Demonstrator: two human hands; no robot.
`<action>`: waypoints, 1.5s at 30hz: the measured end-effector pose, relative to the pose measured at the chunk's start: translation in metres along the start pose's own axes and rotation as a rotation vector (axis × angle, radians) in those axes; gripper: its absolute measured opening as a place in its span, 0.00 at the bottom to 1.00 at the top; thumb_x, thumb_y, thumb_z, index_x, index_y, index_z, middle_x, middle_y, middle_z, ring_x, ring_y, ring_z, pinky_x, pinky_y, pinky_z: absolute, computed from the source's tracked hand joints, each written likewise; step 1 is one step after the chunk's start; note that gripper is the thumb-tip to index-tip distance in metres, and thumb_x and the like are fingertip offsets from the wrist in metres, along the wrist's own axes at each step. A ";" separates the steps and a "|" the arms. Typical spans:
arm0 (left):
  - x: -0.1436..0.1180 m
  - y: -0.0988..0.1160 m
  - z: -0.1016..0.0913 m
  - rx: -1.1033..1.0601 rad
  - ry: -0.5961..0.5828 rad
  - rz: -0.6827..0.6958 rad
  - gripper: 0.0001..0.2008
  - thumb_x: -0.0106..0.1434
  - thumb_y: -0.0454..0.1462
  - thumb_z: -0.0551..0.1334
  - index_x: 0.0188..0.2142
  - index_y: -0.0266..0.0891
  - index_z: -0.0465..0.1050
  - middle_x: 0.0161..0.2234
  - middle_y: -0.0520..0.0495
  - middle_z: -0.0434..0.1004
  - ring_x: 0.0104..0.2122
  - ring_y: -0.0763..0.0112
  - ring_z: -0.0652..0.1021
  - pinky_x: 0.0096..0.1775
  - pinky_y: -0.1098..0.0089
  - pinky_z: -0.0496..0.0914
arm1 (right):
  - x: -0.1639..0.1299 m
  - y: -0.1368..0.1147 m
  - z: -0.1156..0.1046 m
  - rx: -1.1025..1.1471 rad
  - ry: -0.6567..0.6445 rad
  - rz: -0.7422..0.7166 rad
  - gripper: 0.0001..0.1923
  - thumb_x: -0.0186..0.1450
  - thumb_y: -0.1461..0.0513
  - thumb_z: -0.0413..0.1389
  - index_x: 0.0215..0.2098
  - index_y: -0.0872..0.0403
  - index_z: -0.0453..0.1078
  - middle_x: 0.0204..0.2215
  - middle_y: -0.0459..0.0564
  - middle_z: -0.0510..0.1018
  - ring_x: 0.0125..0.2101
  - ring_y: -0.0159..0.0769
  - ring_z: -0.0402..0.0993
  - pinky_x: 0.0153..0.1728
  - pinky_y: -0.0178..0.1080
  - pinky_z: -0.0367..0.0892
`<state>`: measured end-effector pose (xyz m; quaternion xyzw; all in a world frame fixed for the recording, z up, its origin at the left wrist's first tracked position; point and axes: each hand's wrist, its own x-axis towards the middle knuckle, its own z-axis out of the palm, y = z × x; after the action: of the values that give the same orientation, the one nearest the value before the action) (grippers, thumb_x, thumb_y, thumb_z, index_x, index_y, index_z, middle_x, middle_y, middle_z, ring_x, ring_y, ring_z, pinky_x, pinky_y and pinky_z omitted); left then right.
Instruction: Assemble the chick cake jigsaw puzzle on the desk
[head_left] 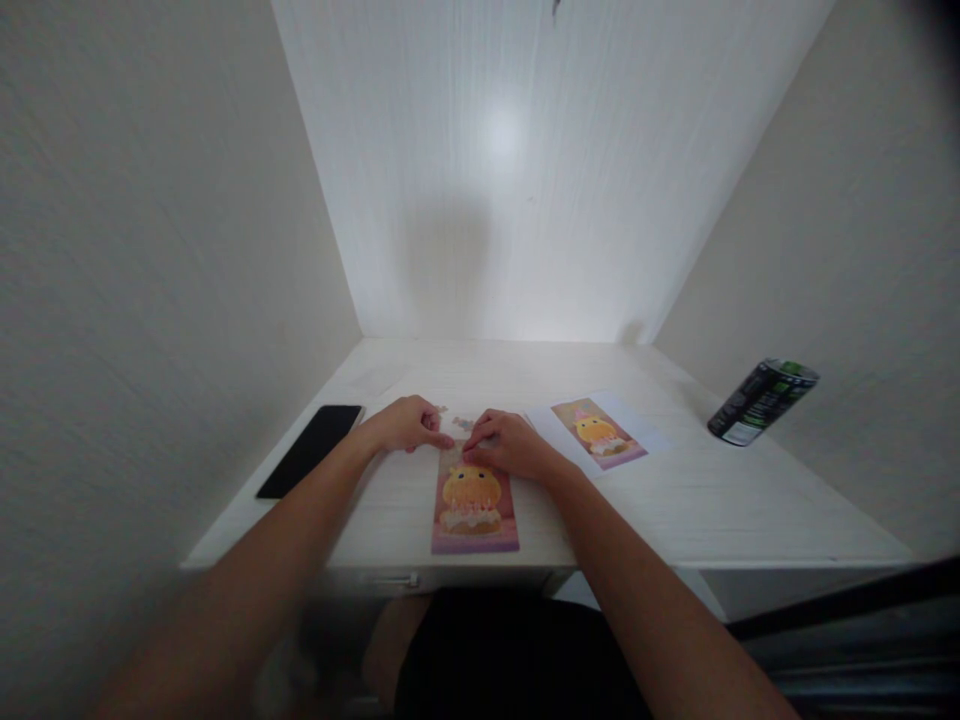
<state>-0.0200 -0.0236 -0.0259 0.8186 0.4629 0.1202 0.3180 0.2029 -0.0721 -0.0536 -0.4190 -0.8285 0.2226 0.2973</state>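
A picture card (471,505) lies on the desk in front of me, showing a yellow round-headed figure behind a cake with candles. My left hand (409,423) is at its upper left corner, thumb stretched out onto the card's edge and the other fingers loosely curled, apart from the thumb. Over the card's top edge, my right hand (508,446) has its thumb and fingertips pinched together. Whatever is between those fingertips is too small to make out. Just beyond both hands lie small printed cut-out pieces (462,424), partly hidden by the fingers.
To the right, a similar picture (600,434) lies on a white sheet (551,425). A dark tablet or phone (311,450) rests at the left. A black and green can (761,402) stands near the right wall. White panels enclose the desk (660,520) on three sides.
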 end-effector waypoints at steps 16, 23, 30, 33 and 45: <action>0.002 -0.004 0.000 0.162 0.013 0.091 0.21 0.48 0.52 0.66 0.17 0.38 0.65 0.15 0.55 0.62 0.18 0.77 0.59 0.22 0.71 0.50 | 0.001 0.002 -0.001 0.055 0.049 0.019 0.05 0.57 0.62 0.61 0.32 0.52 0.78 0.34 0.48 0.77 0.33 0.31 0.72 0.36 0.34 0.65; 0.006 0.000 0.003 0.215 0.271 0.112 0.14 0.58 0.45 0.59 0.26 0.37 0.73 0.23 0.49 0.72 0.23 0.73 0.67 0.26 0.72 0.56 | 0.005 0.009 0.001 -0.118 0.319 0.136 0.12 0.61 0.63 0.56 0.44 0.53 0.73 0.39 0.51 0.78 0.36 0.35 0.71 0.43 0.41 0.64; 0.012 0.008 0.019 0.273 0.274 0.236 0.10 0.58 0.35 0.59 0.35 0.38 0.79 0.32 0.45 0.76 0.31 0.69 0.73 0.35 0.71 0.65 | 0.010 0.012 0.012 -0.233 0.149 0.057 0.15 0.64 0.65 0.52 0.47 0.51 0.73 0.41 0.52 0.79 0.43 0.39 0.71 0.46 0.41 0.62; 0.014 0.013 0.024 0.275 0.265 0.283 0.10 0.58 0.33 0.58 0.35 0.38 0.79 0.33 0.45 0.77 0.33 0.68 0.74 0.38 0.70 0.66 | 0.010 0.015 0.009 -0.243 0.168 0.054 0.12 0.64 0.64 0.53 0.44 0.51 0.75 0.39 0.50 0.79 0.41 0.38 0.71 0.46 0.41 0.62; 0.012 0.015 0.024 0.109 0.257 0.353 0.20 0.62 0.29 0.52 0.53 0.38 0.66 0.44 0.46 0.77 0.41 0.70 0.76 0.45 0.68 0.68 | 0.000 0.015 -0.008 -0.386 0.060 0.044 0.20 0.63 0.70 0.48 0.46 0.46 0.74 0.48 0.45 0.76 0.48 0.37 0.68 0.50 0.41 0.60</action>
<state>0.0085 -0.0291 -0.0362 0.8808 0.3551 0.2520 0.1858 0.2167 -0.0631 -0.0574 -0.4928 -0.8371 0.0534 0.2313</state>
